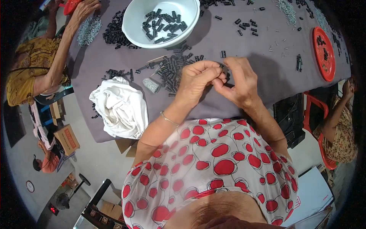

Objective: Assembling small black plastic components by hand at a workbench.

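Above the grey-clothed table (267, 89) my two hands meet at the fingertips. My left hand (197, 79) is closed in a pinch on a small black plastic part (227, 72). My right hand (241, 82) closes its thumb and fingers on the same part from the other side; fingers cover much of it. Just beyond the fingertips lies a single black cylindrical piece (223, 54). Beside my left hand spreads a pile of black plastic pieces (173, 70), with a small grey speckled bundle (151, 85) at its near edge.
A white basin (129, 26) with black pieces stands at the back. Left of my arm lies a bunched white cloth (120, 108). A red tray (331, 63) holds dark parts at right. Loose pieces and metallic heaps (90, 30) dot the table. Co-workers sit at both sides.
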A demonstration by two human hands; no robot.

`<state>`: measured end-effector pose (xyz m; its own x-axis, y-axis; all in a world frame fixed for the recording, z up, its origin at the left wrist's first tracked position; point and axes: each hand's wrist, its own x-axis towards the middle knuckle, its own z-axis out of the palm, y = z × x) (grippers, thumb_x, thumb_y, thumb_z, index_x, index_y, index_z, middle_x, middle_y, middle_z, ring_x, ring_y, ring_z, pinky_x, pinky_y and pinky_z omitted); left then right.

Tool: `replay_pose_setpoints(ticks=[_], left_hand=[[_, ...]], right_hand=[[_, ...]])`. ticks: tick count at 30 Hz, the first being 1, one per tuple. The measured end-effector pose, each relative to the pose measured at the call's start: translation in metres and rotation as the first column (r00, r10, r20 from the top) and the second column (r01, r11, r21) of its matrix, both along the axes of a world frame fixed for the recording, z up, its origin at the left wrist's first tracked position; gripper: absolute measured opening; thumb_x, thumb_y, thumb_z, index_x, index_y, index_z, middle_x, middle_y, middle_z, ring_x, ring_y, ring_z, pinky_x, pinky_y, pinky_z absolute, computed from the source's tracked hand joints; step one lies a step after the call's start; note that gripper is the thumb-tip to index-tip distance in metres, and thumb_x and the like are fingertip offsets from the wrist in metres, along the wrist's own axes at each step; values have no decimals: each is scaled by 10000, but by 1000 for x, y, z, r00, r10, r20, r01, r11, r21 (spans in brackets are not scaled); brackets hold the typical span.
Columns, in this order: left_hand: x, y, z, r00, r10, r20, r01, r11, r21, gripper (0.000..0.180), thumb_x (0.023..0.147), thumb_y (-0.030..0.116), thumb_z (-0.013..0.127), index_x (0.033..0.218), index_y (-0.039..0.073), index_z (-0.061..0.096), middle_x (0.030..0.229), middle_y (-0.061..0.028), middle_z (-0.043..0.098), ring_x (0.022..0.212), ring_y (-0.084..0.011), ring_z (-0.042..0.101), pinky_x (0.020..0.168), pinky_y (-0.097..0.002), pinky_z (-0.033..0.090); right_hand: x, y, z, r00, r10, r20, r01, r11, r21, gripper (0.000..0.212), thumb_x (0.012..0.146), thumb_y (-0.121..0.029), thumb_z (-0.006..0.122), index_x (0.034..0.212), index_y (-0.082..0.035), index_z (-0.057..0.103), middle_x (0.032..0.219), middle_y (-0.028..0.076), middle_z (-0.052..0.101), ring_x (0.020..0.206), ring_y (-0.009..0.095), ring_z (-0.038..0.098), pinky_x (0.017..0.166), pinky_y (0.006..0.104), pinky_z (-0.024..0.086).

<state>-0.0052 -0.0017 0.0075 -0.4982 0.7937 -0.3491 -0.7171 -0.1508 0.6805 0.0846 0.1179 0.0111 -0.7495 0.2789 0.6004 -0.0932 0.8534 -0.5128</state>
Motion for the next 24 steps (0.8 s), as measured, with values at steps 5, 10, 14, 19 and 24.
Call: replay_pose_setpoints(ticks=[5,10,14,19,24], left_hand=[[1,1,2,996,-38,-77,33,997,-63,119,822,49,586,871,-52,624,757,-96,623,691,-130,598,639,-231,493],[2,1,1,997,-6,-71,2,998,-65,114,805,18,586,860,-78,612,761,-93,622,697,-123,596,646,-227,497],[3,2,1,997,-23,-74,18,997,-76,113,796,11,592,858,-82,609,765,-96,622,695,-121,596,649,-228,501],[1,0,3,986,-86,-144,68,990,-126,113,810,24,574,862,-72,605,784,-95,626,712,-117,601,664,-228,496],[1,-1,0,992,-69,-108,55,991,-120,182,847,107,478,893,-38,578,821,-59,603,736,-96,565,675,-225,464]], right_hand=[[0,2,4,996,24,90,-32,995,98,410,551,-146,707,915,-38,555,741,58,488,624,229,538,532,322,467],[3,-1,8,987,-18,158,-2,992,128,328,573,-177,686,845,-57,547,700,43,479,603,207,549,505,312,474],[5,-3,8,986,-41,163,16,988,153,302,572,-179,680,813,-65,538,686,43,468,596,208,545,501,317,473],[3,-2,10,990,-25,139,-1,984,180,213,569,-154,667,680,-80,500,619,38,437,551,207,523,475,313,455],[0,2,-1,1000,-7,16,5,988,157,203,547,-101,664,653,-79,492,585,40,419,505,206,499,454,306,432]])
